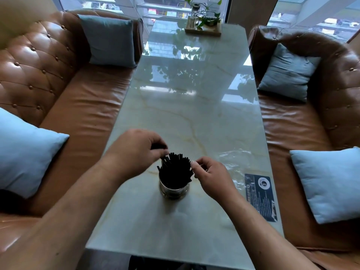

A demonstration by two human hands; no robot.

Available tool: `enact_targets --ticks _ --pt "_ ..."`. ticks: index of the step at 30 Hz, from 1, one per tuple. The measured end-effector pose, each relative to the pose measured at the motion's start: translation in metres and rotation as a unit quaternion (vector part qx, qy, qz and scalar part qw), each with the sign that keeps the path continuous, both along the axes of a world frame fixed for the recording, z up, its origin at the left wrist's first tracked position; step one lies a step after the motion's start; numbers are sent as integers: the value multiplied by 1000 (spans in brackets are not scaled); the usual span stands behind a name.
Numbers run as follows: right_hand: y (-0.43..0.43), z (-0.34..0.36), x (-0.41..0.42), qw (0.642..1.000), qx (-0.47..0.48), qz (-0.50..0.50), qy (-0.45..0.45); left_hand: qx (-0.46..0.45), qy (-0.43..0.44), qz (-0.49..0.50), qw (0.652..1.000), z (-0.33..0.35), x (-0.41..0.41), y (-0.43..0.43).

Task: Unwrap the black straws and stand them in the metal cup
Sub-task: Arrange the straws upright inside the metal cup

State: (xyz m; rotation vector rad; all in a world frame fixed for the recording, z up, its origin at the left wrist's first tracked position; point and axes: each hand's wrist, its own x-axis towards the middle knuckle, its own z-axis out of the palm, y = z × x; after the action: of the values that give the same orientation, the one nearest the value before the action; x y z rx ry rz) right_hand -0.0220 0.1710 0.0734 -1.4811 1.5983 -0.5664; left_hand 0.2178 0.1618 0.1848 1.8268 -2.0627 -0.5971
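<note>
A shiny metal cup [173, 190] stands on the marble table [187, 114], near its front. A bunch of black straws [175, 170] stands upright in the cup, fanning out above the rim. My left hand [134, 151] hovers at the bunch's upper left, with thumb and fingers pinched on the tips of a few straws. On the right side of the bunch is my right hand [211, 174], fingertips pinched together and touching the straws' edge. A crumpled clear plastic wrapper [231, 162] lies on the table to the right of the cup.
A dark printed card [261, 195] lies flat near the table's right edge. A wooden tray with a potted plant [203, 24] stands at the far end. Brown leather sofas with blue cushions [288, 73] flank the table on both sides.
</note>
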Motion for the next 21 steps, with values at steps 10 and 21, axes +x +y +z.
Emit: enact_targets --ticks 10,21 --pt "-10 19 -18 995 42 -46 -78 11 497 224 838 21 28 0" --pt "-15 56 20 845 191 -26 -498 249 681 289 625 -41 -38 30"
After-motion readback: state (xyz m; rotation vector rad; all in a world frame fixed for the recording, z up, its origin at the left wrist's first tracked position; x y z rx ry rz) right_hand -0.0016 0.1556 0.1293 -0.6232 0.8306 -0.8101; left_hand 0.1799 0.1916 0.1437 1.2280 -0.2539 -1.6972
